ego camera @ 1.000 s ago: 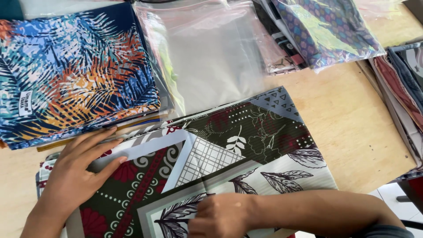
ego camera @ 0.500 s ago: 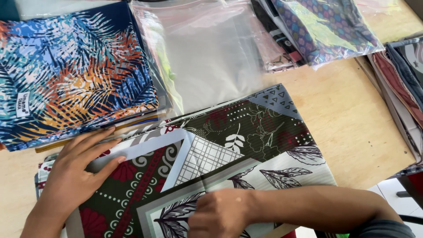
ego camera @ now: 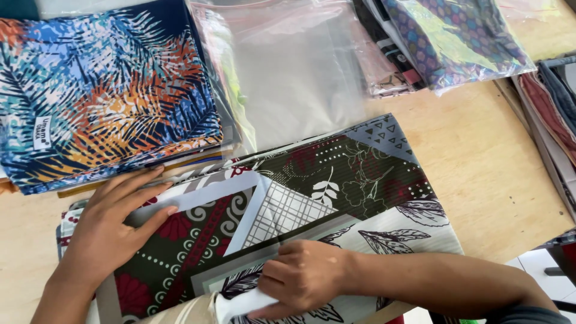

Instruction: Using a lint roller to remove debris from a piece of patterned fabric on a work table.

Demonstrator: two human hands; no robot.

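The patterned fabric [ego camera: 336,192], printed in dark green, maroon and grey with leaves and a grid panel, lies folded across the lower middle of the frame on the wooden table [ego camera: 492,174], running from the lower left up toward the centre right. The left hand [ego camera: 108,234] rests flat on its left end, fingers spread and extended, pinning the cloth and a pale band of it against the table. The right hand [ego camera: 306,279], at the bottom centre, has its fingers curled closed on the near edge of the fabric, gripping what looks like a white fold or hem, though the bottom edge of the frame cuts it off and it is hard to be sure how much cloth is in the grip. To do this kind of fold well, the flat hand should keep even pressure so the layers beneath do not creep, while the gripping hand draws its edge smoothly and parallel to the far edge, so the corners meet and no crease forms across the grid panel. Keeping the pinch close to the edge gives better control than bunching. At the upper left lies a blue and orange leaf-print fabric [ego camera: 108,96] with a small white label, just beside the working piece. A clear plastic bag [ego camera: 294,66] sits at the upper centre, and more bagged fabrics [ego camera: 456,42] lie at the upper right.
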